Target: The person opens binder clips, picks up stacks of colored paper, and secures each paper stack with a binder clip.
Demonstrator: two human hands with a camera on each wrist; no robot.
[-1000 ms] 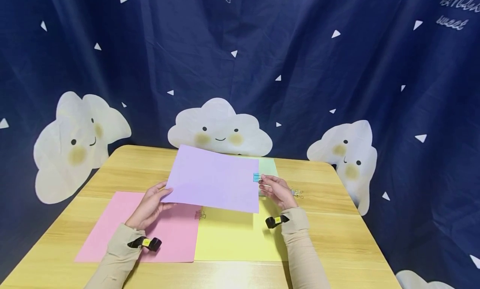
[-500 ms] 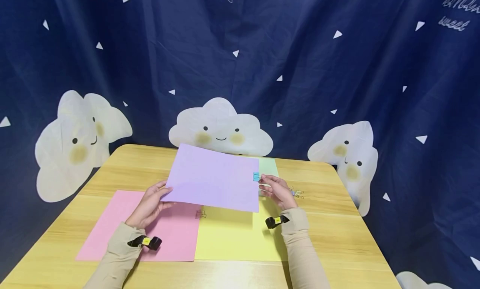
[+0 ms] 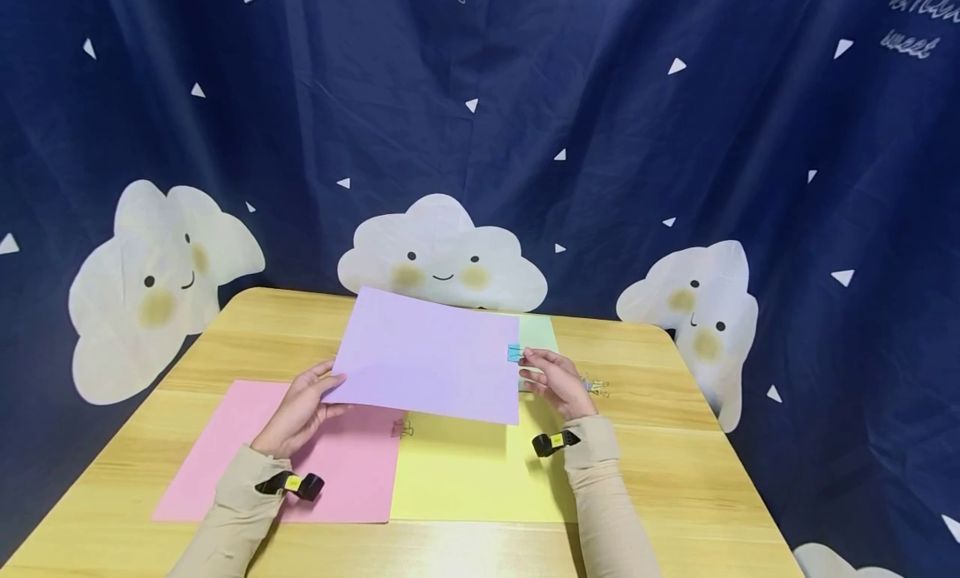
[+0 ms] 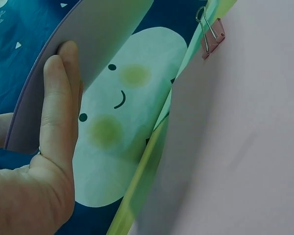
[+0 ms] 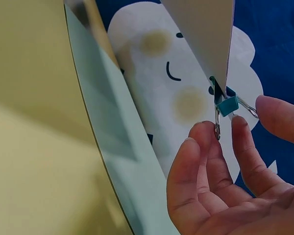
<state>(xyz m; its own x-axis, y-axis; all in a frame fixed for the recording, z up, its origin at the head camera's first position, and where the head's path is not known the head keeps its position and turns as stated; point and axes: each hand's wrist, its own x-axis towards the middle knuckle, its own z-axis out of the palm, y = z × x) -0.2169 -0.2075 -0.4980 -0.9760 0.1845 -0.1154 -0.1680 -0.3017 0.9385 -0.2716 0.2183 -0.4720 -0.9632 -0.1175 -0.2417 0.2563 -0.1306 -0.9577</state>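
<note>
Clipping seems underway: the left hand (image 3: 298,413) grips the purple sheet (image 3: 427,361), the right hand (image 3: 558,384) pinches the teal clip (image 3: 513,353); next probably calls for releasing it.

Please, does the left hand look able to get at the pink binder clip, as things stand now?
Probably not at once: the left hand is holding the purple paper. Otherwise the way looks free: the pink binder clip, at the right edge of the pink paper, is nearby and uncovered.
</note>
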